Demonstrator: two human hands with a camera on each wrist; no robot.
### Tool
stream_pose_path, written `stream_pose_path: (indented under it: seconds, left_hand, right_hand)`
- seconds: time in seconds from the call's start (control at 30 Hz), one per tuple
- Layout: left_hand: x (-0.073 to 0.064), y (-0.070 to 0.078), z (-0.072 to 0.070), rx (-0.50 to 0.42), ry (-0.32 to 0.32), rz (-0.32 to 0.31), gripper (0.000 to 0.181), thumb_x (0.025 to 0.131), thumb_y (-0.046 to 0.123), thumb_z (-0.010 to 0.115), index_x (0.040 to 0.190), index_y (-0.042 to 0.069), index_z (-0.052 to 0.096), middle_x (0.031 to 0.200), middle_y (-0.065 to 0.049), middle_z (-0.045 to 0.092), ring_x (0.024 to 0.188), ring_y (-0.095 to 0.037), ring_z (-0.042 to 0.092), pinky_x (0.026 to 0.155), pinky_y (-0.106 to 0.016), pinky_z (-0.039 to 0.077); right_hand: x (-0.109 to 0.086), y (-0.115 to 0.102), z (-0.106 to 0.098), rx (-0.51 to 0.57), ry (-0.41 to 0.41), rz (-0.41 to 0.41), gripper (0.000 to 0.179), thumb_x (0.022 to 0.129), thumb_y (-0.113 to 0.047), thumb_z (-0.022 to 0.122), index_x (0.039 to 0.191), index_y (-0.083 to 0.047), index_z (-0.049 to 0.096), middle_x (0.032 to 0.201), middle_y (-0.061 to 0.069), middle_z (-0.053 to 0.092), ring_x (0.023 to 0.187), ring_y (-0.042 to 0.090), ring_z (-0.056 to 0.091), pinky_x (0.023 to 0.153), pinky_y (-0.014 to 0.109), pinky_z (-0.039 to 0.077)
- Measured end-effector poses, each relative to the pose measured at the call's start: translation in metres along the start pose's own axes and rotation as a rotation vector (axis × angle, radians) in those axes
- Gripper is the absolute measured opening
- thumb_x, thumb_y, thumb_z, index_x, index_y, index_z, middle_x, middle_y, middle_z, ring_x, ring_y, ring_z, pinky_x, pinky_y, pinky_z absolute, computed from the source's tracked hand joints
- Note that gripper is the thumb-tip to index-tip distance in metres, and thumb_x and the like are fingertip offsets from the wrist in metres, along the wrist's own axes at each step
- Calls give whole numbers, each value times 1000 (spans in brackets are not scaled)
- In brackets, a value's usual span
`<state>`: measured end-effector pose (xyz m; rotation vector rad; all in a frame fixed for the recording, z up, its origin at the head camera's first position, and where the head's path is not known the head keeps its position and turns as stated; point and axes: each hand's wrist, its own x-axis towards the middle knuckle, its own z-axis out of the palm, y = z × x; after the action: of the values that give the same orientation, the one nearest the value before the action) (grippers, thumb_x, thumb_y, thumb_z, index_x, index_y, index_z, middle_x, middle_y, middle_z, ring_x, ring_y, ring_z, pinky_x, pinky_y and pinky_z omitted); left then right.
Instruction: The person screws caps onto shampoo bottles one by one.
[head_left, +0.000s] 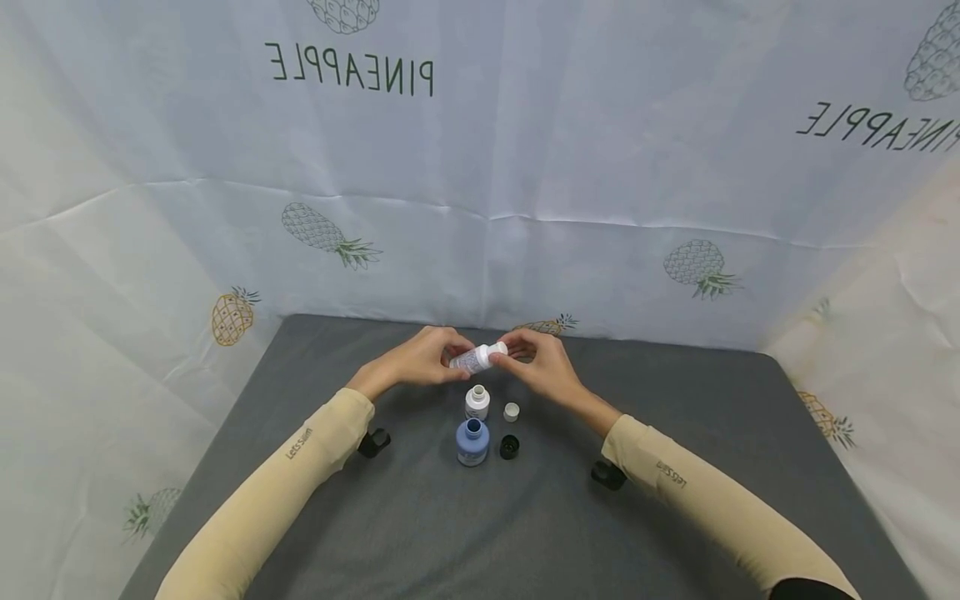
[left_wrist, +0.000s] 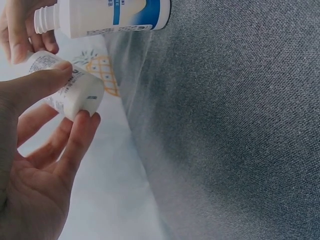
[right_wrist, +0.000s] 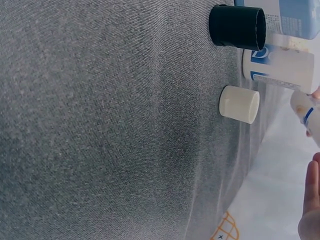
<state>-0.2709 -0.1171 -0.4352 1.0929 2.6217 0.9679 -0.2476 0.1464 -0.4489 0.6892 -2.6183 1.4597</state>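
Above the far part of the table, my left hand (head_left: pixel 423 360) grips a small white bottle (head_left: pixel 471 361) with a printed label, tilted with its capped end up to the right. Fingers and thumb of my right hand (head_left: pixel 547 367) pinch the white cap (head_left: pixel 497 349) at that end. In the left wrist view, the left thumb and fingers lie round the bottle near its base (left_wrist: pixel 89 95). Just below the hands stands an uncapped white bottle (head_left: pixel 477 404), with an uncapped blue bottle (head_left: pixel 472 443) in front of it.
A loose white cap (head_left: pixel 512 412) lies right of the white bottle, and a black cap (head_left: pixel 509 447) right of the blue one. The grey-covered table (head_left: pixel 420 525) ends at a pineapple-printed curtain (head_left: pixel 480 167) close behind the hands.
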Motion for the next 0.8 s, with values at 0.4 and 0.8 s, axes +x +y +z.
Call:
stream_pose_path:
  seconds: [0.4, 0.8]
  left_hand:
    - [1, -2, -1, -10, -13, -9, 39, 95, 13, 84, 131, 0, 76, 118, -17, 73, 105, -26, 76, 85, -32, 67]
    - [-1, -3, 1, -13, -15, -13, 40, 95, 13, 84, 132, 0, 75, 116, -16, 73, 102, -24, 75, 83, -27, 66]
  right_hand:
    - [-1, 2, -1, 18, -31, -17, 40, 99, -21, 81, 135, -4, 72, 133, 18, 75, 121, 35, 76, 105, 49, 63]
    - [0, 5, -8, 83, -113, -209, 38, 97, 7, 74, 134, -3, 73, 135, 17, 74, 130, 36, 70, 115, 45, 58]
